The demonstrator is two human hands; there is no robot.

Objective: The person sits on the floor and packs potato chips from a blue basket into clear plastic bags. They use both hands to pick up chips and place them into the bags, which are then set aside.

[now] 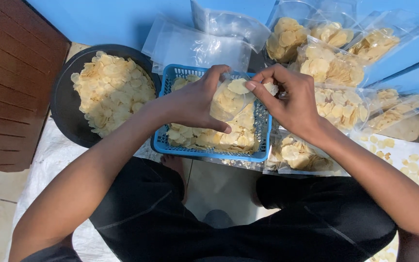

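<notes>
Clear plastic is what both hands are on: a small see-through bag (231, 99) partly filled with pale yellow chips, held over the blue slotted basket (170, 77) at the middle of our view. We see the left hand (195, 102) gripping the bag from its nine o'clock side, fingers curled over the top edge and thumb stretched under the bag toward six o'clock, so the hand is closed around the plastic rather than spread. The right hand (292, 104) comes in from three o'clock; its thumb and forefinger are pinched narrow at the mouth of the bag, and a single chip (270, 88) shows just at those fingertips. Whether the chip is gripped or only touched we cannot tell.

Below the bag, the basket holds a loose layer of the same chips. At nine o'clock from the basket sits a round black basin (61, 104), heaped with more chips. At twelve o'clock lie empty clear bags (195, 48) against a blue wall (98, 19). From one o'clock round to four o'clock we see filled bags (330, 65) piled together, some touching the basket's right side. Loose chips (413, 165) lie scattered on a white sheet at four o'clock. We are seated, dark trousers (170, 218) at six o'clock.
</notes>
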